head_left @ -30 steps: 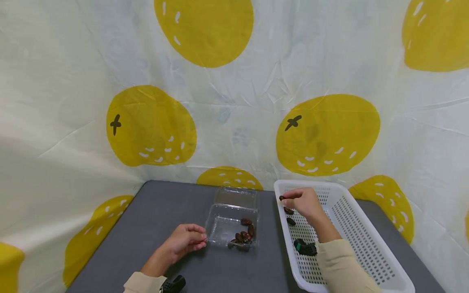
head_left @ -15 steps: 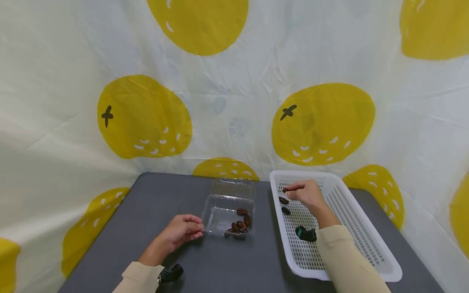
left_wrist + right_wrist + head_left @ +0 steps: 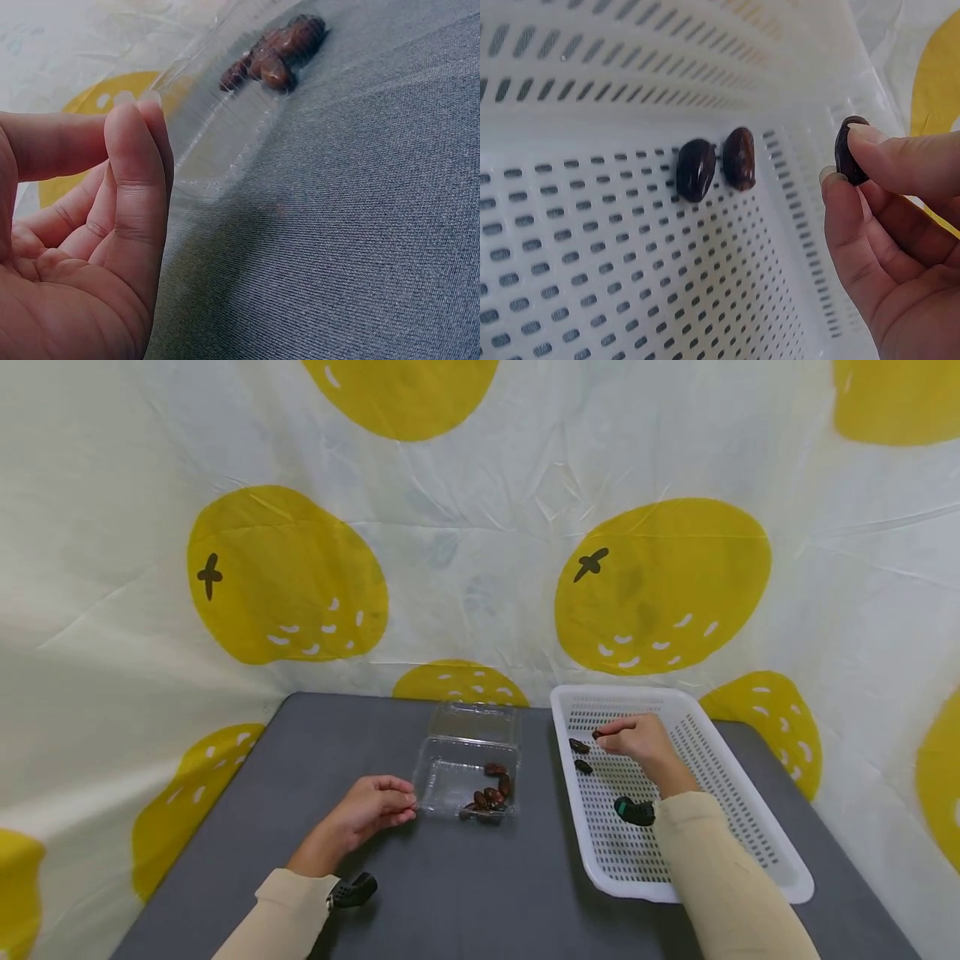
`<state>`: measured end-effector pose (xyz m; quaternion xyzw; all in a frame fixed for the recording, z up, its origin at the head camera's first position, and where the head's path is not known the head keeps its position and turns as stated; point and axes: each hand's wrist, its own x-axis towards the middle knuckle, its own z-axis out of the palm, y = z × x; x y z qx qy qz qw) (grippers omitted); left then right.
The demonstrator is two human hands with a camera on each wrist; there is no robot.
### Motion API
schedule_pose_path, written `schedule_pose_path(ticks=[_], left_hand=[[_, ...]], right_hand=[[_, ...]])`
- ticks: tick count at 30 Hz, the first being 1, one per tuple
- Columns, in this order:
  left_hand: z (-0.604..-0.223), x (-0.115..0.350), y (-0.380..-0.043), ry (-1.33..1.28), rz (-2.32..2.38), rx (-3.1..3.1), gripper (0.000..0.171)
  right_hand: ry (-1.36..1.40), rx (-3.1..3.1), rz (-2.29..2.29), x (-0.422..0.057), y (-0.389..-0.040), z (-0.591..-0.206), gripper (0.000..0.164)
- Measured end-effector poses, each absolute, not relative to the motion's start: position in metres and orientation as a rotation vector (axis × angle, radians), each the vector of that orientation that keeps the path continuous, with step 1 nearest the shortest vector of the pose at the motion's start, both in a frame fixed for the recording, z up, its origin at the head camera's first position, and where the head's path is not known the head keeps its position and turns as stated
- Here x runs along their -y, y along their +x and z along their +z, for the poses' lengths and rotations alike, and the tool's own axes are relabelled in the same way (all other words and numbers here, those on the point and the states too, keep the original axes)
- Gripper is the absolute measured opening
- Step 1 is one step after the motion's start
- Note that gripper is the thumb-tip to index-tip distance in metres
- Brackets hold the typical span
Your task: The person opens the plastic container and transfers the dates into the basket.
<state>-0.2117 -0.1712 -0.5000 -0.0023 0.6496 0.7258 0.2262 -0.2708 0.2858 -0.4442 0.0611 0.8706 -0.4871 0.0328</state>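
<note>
In the head view, my right hand (image 3: 642, 745) is inside the white plastic basket (image 3: 587, 860), near its far left corner. Thumb and fingertips pinch a dark brown date (image 3: 847, 152). Two more dates, one darker (image 3: 696, 170) and one reddish brown (image 3: 739, 159), lie on the basket's slotted floor beside that hand. My left hand (image 3: 377, 807) pinches the near left corner of a clear plastic clamshell container (image 3: 446, 783), thumb against fingers. Several glossy dates (image 3: 491, 797) lie along the right side and near right corner of this container. Its lid (image 3: 474, 724) is folded back behind it.
Both containers stand on a dark grey table (image 3: 480, 893), the basket to the right of the clamshell. A white cloth (image 3: 480, 568) printed with yellow fruit hangs behind and at the left. Each wrist wears a black strap device.
My right hand, pinching the date, has moved rightward from the basket's left wall. The left hand stays at the clamshell's corner. The head view has tilted, so the scene sits differently in frame.
</note>
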Motion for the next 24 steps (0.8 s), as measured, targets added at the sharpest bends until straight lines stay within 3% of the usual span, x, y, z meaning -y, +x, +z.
schedule_pose_path(ticks=[15,24], left_hand=[[-0.494,0.169,-0.214,0.005,2.001,-1.789,0.016],[-0.495,0.17,-0.216,-0.002,1.999,-1.786,0.013]], right_hand=[[0.441,-2.66,-1.342,-0.309,-0.281,-0.462,0.03],[0.457,-2.697,-1.186,-0.311,-0.277,-0.459,0.025]])
